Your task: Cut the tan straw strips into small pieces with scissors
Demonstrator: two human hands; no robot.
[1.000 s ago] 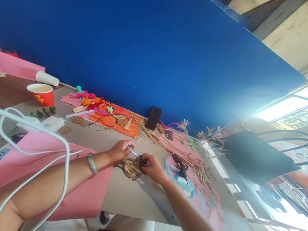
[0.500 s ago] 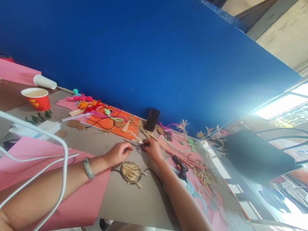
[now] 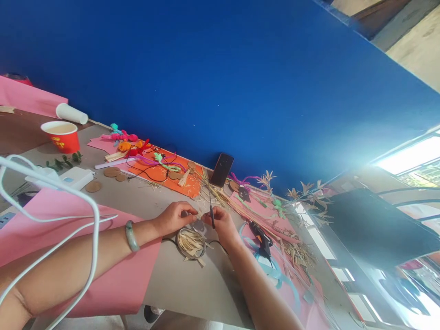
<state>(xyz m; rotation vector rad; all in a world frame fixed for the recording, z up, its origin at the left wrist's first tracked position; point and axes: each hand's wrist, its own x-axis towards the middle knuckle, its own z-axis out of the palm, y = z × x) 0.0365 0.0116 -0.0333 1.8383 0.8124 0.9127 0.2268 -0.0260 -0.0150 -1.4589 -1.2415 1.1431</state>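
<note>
My right hand (image 3: 220, 225) is closed on black-handled scissors (image 3: 212, 216), whose blades point up and away toward the blue wall. Close beside it, my left hand (image 3: 177, 217) has its thumb and fingertips pinched together near the right fingertips; whatever lies between them is too small to make out. Just below both hands, a round dark-rimmed ring or dish (image 3: 191, 243) holds pale straw-like strips. A green bangle (image 3: 132, 236) circles my left wrist.
A black phone (image 3: 222, 169) leans on the blue wall. Left stands a red paper cup (image 3: 62, 137). Right lie a black glue gun (image 3: 261, 240) and dried stalks. A white cable (image 3: 94, 247) crosses the left foreground.
The scissors have been lifted and turned so that their blades point up. My left hand has moved right, closer to my right hand. The camera view has shifted slightly.
</note>
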